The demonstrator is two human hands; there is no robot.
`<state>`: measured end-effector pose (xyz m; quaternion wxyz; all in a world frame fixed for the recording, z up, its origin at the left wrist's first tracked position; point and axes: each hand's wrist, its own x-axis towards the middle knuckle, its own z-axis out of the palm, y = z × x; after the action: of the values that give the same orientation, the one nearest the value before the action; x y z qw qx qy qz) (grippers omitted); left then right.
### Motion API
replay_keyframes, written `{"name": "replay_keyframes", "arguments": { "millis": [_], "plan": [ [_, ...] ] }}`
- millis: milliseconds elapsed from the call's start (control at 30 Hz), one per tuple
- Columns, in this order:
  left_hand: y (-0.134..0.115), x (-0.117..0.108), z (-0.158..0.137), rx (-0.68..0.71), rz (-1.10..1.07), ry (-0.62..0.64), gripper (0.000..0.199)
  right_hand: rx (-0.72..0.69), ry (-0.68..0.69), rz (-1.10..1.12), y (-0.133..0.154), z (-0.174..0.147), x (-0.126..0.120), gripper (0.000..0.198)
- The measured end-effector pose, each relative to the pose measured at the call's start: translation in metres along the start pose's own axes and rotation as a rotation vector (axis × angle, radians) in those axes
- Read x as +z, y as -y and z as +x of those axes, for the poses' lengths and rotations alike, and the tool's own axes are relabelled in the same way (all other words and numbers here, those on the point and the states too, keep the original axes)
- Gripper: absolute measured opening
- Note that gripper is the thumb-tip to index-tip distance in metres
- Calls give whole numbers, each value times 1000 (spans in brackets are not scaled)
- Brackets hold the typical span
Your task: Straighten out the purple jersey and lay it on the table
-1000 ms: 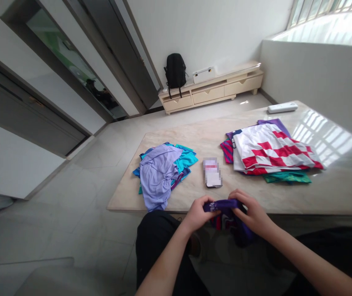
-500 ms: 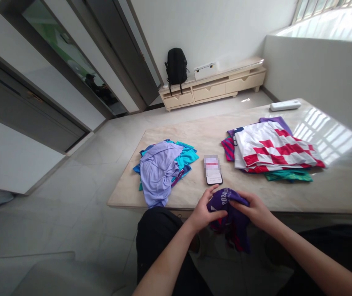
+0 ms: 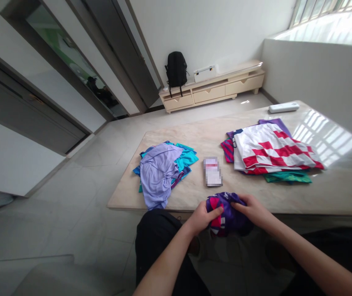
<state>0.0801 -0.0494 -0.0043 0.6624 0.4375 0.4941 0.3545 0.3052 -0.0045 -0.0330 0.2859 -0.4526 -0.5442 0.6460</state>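
Both hands [image 3: 229, 211] clamped on purple garment [image 3: 226, 213], phone [image 3: 212, 172] just beyond, clothes piles [image 3: 163, 170] flanking

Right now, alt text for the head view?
Two bare hands, left hand and right hand, clutch a bunched purple shirt at the near edge of a marble table. On it lie a phone, a loose clothes heap at left and a folded stack at right.
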Motion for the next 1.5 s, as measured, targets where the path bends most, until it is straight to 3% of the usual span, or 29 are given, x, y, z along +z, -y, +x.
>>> {"name": "replay_keyframes", "arguments": {
  "millis": [133, 267, 433, 600, 800, 1033, 1200, 1500],
  "plan": [
    [0, 2, -1, -10, -27, -13, 61, 35, 102, 13, 10, -7, 6, 48],
    [2, -1, 1, -9, 7, -5, 52, 35, 157, 13, 19, -12, 8, 48],
    [10, -5, 7, -5, 139, -4, 26, -13, 102, 9, 14, -8, 5, 48],
    [13, -5, 14, 65, 224, -43, 20, -56, 14, 23, 6, -1, 1, 54],
    [7, -7, 12, 108, 206, -30, 36, -38, -92, 17, 4, 5, -5, 59],
    [4, -3, 7, 87, 138, -25, 60, -5, -29, 81, 5, 1, -2, 60],
    [4, -3, 6, 120, 118, 35, 74, -6, -56, 73, 0, 5, -2, 59],
    [12, -1, 9, 127, 159, 0, 71, -202, -373, -271, 11, -6, -2, 42]
  ]
}}
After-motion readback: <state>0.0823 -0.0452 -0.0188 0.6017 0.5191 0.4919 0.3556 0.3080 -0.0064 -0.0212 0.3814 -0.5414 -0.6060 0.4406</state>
